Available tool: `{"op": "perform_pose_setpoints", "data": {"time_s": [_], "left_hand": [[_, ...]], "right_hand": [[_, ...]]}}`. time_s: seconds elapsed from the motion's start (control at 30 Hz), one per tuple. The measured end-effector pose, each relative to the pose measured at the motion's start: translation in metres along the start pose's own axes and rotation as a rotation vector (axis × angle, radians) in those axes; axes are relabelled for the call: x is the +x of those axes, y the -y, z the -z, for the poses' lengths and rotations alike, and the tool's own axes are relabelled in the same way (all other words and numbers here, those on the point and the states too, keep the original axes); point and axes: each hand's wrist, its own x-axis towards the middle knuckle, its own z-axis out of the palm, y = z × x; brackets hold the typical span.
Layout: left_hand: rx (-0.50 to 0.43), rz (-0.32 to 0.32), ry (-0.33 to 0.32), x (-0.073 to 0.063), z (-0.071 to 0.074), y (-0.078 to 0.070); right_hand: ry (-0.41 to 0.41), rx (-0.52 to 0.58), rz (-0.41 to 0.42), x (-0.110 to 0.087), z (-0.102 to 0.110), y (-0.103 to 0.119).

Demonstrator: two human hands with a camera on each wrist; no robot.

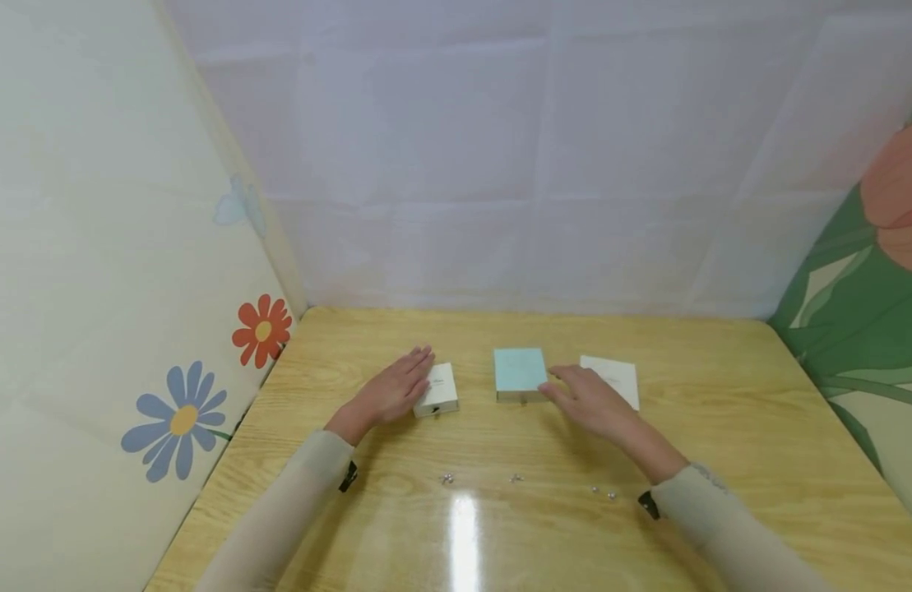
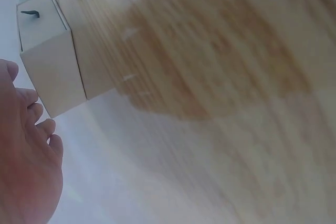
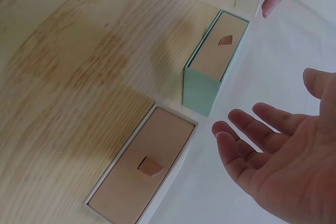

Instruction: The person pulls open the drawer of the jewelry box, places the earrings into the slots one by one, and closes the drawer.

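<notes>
Three small drawer boxes lie in a row on the wooden table. My left hand [image 1: 392, 392] is at the left side of the small white box [image 1: 442, 386], its fingers extended along the edge. A dark pull tab [image 2: 31, 13] shows on that box's front in the left wrist view. My right hand [image 1: 592, 400] is held with loosely bent fingers and nothing in them, between the light blue box [image 1: 520, 368] and the right white box [image 1: 620, 380], partly covering the latter in the head view. Brown tabs show on both these boxes' drawer fronts in the right wrist view.
Nearer to me on the table [image 1: 396, 526] lie small shiny silver pieces in three spots: one group [image 1: 446, 478] at left, another [image 1: 516, 478] in the middle, and a pair of round bits [image 1: 611, 495] at right. A white cloth [image 1: 537, 164] hangs behind the table.
</notes>
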Motion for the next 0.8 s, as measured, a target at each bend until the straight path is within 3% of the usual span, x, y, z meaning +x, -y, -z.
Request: {"op": "perform_pose_setpoints", "data": {"time_s": [0.43, 0.8], "left_hand": [[-0.014, 0.027, 0.016, 0.001, -0.007, 0.005], [-0.043, 0.046, 0.044, 0.001, -0.005, 0.002]], "right_hand": [[0.125, 0.076, -0.019, 0.010, -0.014, 0.015], [0.185, 0.085, -0.018, 0.018, -0.026, 0.031]]}}
